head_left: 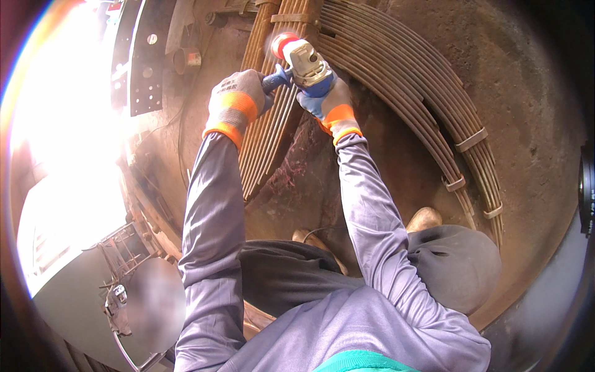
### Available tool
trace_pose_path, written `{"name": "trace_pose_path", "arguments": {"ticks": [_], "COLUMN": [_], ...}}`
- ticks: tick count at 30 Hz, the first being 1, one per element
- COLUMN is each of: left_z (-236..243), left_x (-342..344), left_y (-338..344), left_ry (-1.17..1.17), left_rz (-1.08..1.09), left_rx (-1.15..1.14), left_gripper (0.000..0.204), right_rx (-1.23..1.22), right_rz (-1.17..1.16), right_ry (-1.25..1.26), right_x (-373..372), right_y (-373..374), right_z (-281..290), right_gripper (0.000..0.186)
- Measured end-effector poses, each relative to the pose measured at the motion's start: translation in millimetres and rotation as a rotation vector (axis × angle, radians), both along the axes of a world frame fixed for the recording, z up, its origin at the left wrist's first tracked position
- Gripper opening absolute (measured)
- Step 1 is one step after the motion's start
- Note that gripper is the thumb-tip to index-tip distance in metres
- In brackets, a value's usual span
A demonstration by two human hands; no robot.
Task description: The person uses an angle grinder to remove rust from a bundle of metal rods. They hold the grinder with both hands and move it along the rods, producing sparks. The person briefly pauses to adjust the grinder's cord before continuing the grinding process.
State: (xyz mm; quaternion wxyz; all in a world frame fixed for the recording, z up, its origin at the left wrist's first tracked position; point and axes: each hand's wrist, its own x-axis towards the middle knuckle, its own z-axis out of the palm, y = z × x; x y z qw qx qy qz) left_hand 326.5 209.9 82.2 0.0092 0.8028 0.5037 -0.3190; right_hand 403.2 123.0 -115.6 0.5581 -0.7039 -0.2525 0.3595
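An angle grinder (305,62) with a blue body, a pale gear head and a red disc is held in both my gloved hands. My left hand (238,98) is wrapped round its blue side handle. Around the grinder's body my right hand (331,102) is closed, partly hidden behind the tool. The disc (284,44) is over the upper part of a rusty leaf spring pack (269,133), near its clamp band (291,18). Its outline looks blurred; whether it touches the metal I cannot tell.
More curved leaf spring packs (396,62) lie on the brown ground to the right, with clamp bands (471,140) round them. Perforated dark metal strips (145,74) stand at the upper left. A thin cable (181,146) runs along the ground on the left. My shoe (424,218) is close to the springs.
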Motion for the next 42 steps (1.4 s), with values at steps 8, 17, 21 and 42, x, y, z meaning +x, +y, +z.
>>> {"name": "trace_pose_path", "arguments": {"ticks": [8,17,21,42], "left_z": [-5.8,0.8,-2.8,-4.9], "left_x": [-5.4,4.7,4.2,3.1], "left_y": [7.5,4.6,10.0,14.6], "left_ry": [0.006,-0.009,-0.011,-0.093], "left_rz": [-0.013,-0.037,-0.042,-0.070], "left_rx": [0.009,0.034,0.015,0.055], "left_gripper": [0.030,0.041,0.042,0.035], "right_rx": [0.028,0.184,0.129,0.138], "right_rz": [-0.011,-0.079,-0.070,-0.064], "right_ry": [0.104,0.143,0.099,0.116], "right_x": [-0.7,-0.2,2.1,11.3], "right_y": [1.4,8.1,9.8,13.0], "right_z": [4.7,2.3,-2.2,-2.6], "right_gripper": [0.055,0.049,0.050,0.056]}}
